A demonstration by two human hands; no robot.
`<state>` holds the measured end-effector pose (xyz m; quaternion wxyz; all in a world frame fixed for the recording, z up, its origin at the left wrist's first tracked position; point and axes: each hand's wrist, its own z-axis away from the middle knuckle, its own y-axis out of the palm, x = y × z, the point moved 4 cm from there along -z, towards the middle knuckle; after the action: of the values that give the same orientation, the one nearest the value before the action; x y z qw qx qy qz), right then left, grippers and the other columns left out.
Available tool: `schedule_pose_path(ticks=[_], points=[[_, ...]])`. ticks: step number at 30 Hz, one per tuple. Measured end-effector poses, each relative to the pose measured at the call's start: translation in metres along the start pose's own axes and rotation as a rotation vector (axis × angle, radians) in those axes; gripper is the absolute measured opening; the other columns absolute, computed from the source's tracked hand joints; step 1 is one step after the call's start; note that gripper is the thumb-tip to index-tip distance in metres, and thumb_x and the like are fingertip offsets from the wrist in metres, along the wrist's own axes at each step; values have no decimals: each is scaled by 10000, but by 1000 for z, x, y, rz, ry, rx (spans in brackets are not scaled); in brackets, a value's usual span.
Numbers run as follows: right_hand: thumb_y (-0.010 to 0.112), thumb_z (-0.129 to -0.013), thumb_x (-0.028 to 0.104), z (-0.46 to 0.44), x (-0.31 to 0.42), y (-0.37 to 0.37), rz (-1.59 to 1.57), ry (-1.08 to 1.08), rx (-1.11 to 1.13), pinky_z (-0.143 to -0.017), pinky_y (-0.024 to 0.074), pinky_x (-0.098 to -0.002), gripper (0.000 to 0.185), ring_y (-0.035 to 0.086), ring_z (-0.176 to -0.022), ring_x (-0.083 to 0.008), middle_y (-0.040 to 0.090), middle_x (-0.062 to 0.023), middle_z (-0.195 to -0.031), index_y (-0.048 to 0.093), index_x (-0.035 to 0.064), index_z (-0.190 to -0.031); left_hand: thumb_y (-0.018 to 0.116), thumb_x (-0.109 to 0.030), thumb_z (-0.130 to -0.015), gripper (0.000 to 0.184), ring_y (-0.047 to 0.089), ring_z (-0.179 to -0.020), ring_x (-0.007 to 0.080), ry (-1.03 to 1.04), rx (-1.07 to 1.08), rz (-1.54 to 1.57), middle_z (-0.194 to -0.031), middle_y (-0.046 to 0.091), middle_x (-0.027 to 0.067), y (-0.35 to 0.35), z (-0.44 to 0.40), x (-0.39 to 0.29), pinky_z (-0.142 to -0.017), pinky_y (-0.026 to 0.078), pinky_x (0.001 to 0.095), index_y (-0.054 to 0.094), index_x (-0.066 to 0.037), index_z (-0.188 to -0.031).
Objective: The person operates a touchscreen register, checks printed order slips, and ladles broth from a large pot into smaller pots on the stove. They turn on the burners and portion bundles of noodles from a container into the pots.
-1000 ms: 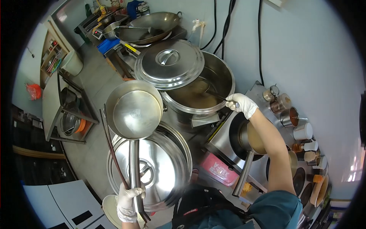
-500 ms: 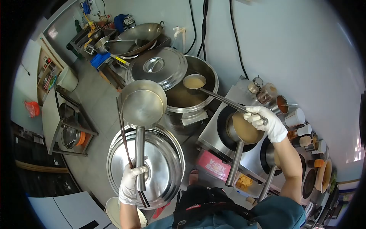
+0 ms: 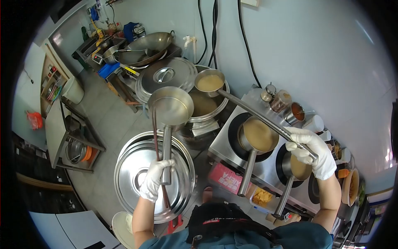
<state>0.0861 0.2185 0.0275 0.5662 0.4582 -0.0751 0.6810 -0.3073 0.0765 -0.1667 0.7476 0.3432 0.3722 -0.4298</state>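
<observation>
My left hand [image 3: 156,179], in a white glove, is closed around the handle of a saucepan [image 3: 171,103] and a pair of dark chopsticks [image 3: 156,139]. The pan holds at most a little pale liquid. My gloved right hand [image 3: 313,151] grips the long handle of a ladle [image 3: 210,82] full of cloudy tan broth. This ladle hangs over a big stockpot [image 3: 217,111] of brownish liquid, to the right of the saucepan. A steel lid [image 3: 166,79] covers part of the stockpot.
Two saucepans of broth, a nearer one [image 3: 300,168] and a farther one [image 3: 259,135], sit on burners of the steel stove [image 3: 219,141]. Seasoning jars [image 3: 281,101] line the wall. A large lidded pot [image 3: 124,182] stands below my left hand. A wok [image 3: 145,47] is behind.
My right hand has moved right and nearer, and the full ladle is now higher above the stockpot. My left hand has brought the saucepan and chopsticks rightward, closer to the ladle.
</observation>
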Motion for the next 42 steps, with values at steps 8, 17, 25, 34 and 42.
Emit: schedule_pose_path(ticks=[8, 17, 25, 34, 42], points=[[560, -898, 24, 32, -3, 20, 4, -25, 6, -290, 286, -198, 471, 412, -394, -67, 523, -84, -718, 441, -24, -1351, 673, -95, -786, 179, 602, -576, 154, -60, 25, -5, -679, 634, 79, 29, -43, 17, -551, 482, 266, 643, 51, -886], [552, -914, 50, 18, -24, 39, 419, -24, -62, -355, 340, -219, 561, 432, -422, -81, 539, -48, -745, 348, 29, -1436, 671, -96, -817, 346, 597, -629, 143, -67, 95, 170, -777, 620, 90, 49, -48, 17, -579, 473, 239, 554, 102, -1075], [500, -924, -5, 7, -44, 42, 746, -50, -93, -405, 388, -200, 607, 405, -421, -48, 495, 7, -714, 274, 77, -1482, 688, -94, -783, 278, 613, -622, 161, -82, 94, 212, -767, 639, 88, 40, -41, 13, -597, 502, 257, 615, 61, -1002], [576, -827, -9, -8, -80, 23, 1494, -648, -40, -661, 493, -407, 731, 580, -694, -393, 560, -237, -809, 246, 48, -1476, 653, -112, -808, 266, 593, -631, 141, -70, 153, 286, -791, 632, 79, 25, -34, 18, -593, 467, 233, 616, 61, -1006], [537, -861, -22, 3, -68, 21, 1357, -680, -23, -496, 471, -345, 704, 544, -528, -187, 555, -161, -789, 247, 91, -1493, 622, -106, -826, 427, 548, -632, 133, -55, 150, 295, -779, 570, 60, 17, -30, 11, -592, 452, 237, 511, 130, -1165]])
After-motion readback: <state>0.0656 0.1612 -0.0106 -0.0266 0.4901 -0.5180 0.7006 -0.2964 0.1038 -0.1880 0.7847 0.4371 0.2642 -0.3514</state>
